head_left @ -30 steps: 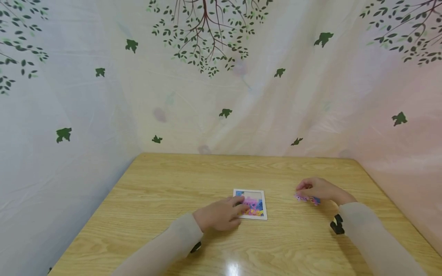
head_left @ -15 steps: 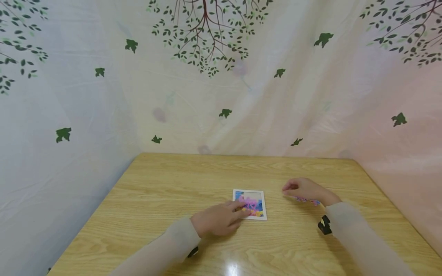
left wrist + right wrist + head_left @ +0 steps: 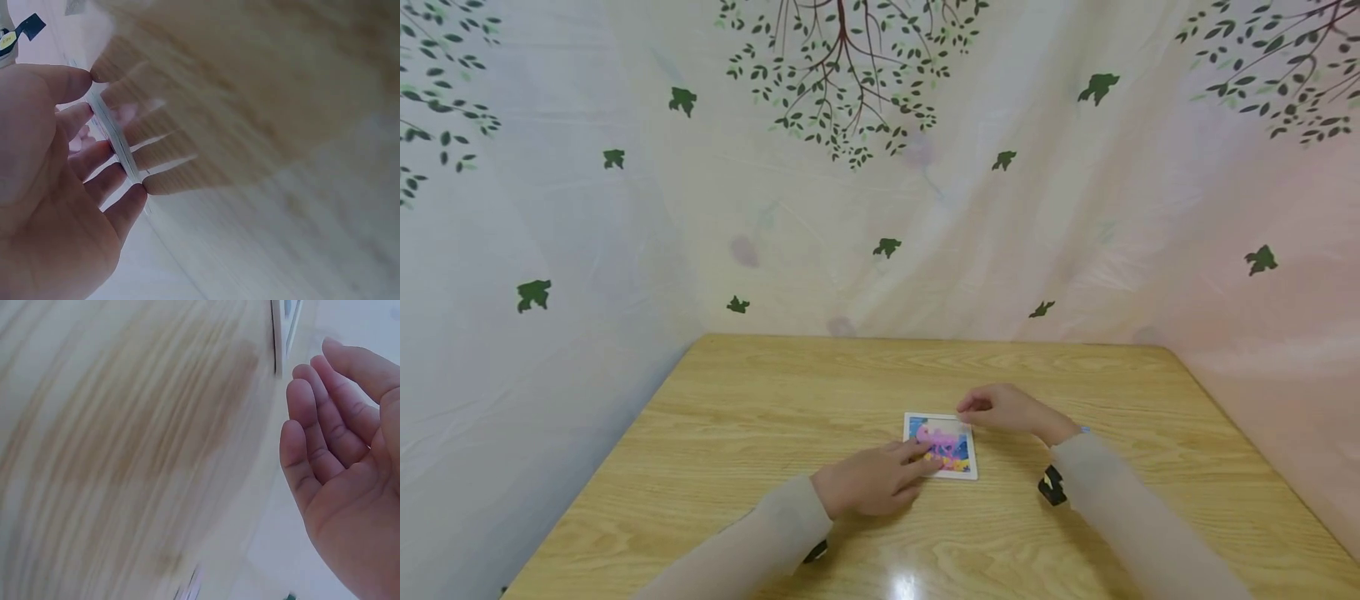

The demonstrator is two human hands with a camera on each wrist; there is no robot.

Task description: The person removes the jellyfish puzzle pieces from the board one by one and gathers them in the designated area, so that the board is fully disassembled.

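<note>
A square picture puzzle in a white frame point(image 3: 974, 460) lies on the table, with a pink figure on blue and yellow; a pale patch shows at its upper right. My left hand point(image 3: 872, 482) rests at the puzzle's left side, two fingers extended over the picture. In the left wrist view, the left fingertips point(image 3: 128, 203) line up along the frame's edge. My right hand point(image 3: 1009, 408) is at the frame's upper right corner, thumb and forefinger close together and the other fingers bent. I cannot tell whether a small piece is between those fingertips.
A blue bit of the loose puzzle pieces point(image 3: 1086, 430) peeks out behind my right wrist, the rest hidden. The wood-grain table point(image 3: 760, 392) meets a pale curtain point(image 3: 820, 275) printed with leaves at its back and sides.
My right hand has moved left from the loose pieces to the frame's upper right corner. The left hand stays at the puzzle, with only a slight shift.
</note>
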